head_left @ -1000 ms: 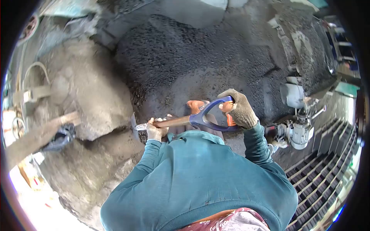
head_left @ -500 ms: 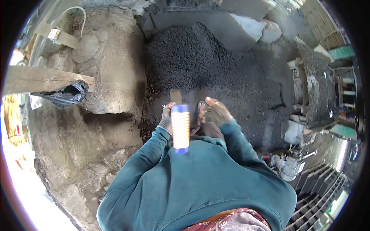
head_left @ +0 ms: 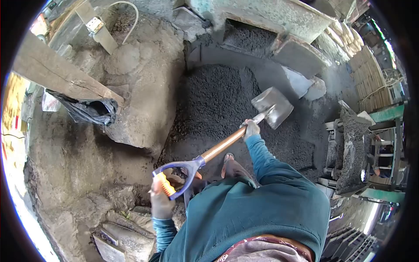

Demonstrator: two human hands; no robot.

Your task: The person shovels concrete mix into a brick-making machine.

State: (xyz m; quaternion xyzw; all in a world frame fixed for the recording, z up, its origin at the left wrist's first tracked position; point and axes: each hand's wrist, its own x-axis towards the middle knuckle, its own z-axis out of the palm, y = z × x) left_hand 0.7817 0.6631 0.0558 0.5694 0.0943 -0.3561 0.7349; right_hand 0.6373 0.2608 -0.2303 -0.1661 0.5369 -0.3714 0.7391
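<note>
A shovel lies slantwise across my front, its wooden shaft rising from lower left to upper right. My left hand is closed round the orange grip of its blue D-shaped handle. Near the metal socket, my right hand wraps the lower shaft. Both hands appear to wear greyish gloves. The square metal blade is held over a heap of dark, wet, granular material, and no load shows on it. My sandalled foot is below the shaft.
A rough concrete block borders the heap on the left, with a wooden beam and black plastic above it. A machine coated in dark material stands at right. Behind the heap is a pale trough wall.
The shovel has swung from nearly end-on to a slant across my body, bringing its blade into view. My left hand has moved down and left, my right hand slightly right. The view has shifted.
</note>
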